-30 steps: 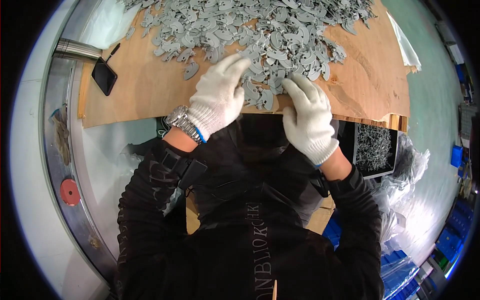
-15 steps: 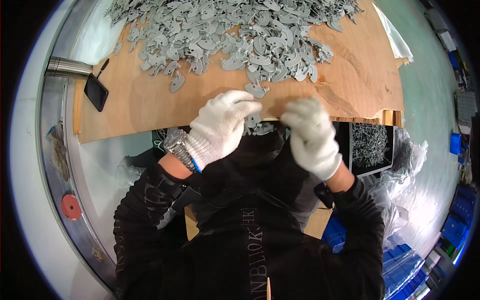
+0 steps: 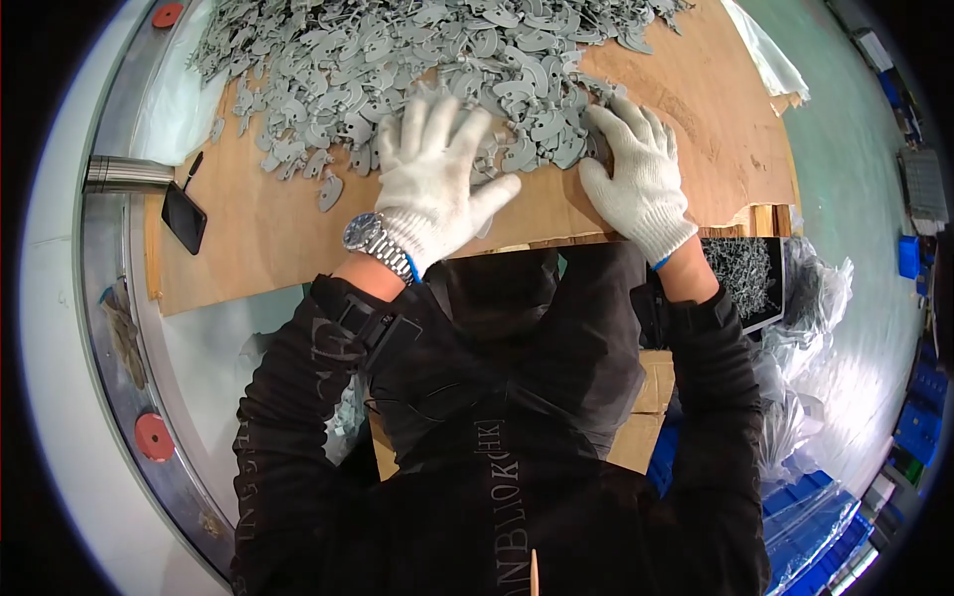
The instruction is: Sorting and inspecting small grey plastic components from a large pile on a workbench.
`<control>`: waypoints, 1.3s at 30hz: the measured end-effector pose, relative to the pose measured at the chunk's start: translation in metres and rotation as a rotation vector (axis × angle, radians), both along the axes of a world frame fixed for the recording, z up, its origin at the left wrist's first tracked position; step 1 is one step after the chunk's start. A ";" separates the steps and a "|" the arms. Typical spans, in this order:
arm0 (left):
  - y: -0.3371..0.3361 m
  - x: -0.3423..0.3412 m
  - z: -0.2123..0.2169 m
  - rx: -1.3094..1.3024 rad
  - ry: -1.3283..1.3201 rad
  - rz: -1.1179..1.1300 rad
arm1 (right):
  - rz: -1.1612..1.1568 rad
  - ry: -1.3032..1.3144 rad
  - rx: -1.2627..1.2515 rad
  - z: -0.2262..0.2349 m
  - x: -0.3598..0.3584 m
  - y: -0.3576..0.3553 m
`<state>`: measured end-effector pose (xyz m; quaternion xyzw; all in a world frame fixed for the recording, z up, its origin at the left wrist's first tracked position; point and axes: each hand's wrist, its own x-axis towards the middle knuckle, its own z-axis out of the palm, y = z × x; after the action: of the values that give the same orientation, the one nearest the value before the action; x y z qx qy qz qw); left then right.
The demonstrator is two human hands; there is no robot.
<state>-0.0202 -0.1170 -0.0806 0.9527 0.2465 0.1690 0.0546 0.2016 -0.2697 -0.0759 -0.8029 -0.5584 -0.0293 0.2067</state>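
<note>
A wide heap of small grey curved parts covers the far side of the wooden board. My left hand, in a white knit glove, lies at the heap's near edge with its fingers spread over the parts. A few grey pieces show beside its thumb. To the right, my right hand, gloved alike, rests on the board against the heap's right edge, its fingers stretched out and thumb apart. Neither hand grips a part; what lies beneath the palms is hidden.
A black phone and a pen lie at the board's left, near a metal cylinder. Right of my right forearm, a dark bin holds small metal pieces. Clear plastic wrap and blue crates stand at the right.
Both hands have moved forward from the board's near edge onto the heap. Their fingers have spread out, and the grey part below the left hand has gone from there.
</note>
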 end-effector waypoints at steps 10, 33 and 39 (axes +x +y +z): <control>-0.001 0.009 0.000 -0.062 0.023 -0.288 | 0.183 0.099 0.132 -0.007 -0.048 -0.035; -0.001 -0.060 -0.008 -0.052 -0.097 -0.125 | 0.404 0.301 0.309 -0.007 -0.057 -0.065; -0.016 -0.067 0.002 -0.245 -0.245 -0.067 | 0.265 0.197 0.176 -0.001 -0.053 -0.014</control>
<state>-0.0872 -0.1330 -0.0787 0.9190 0.2248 0.2504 0.2056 0.1490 -0.2841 -0.0771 -0.7000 -0.6317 0.0285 0.3318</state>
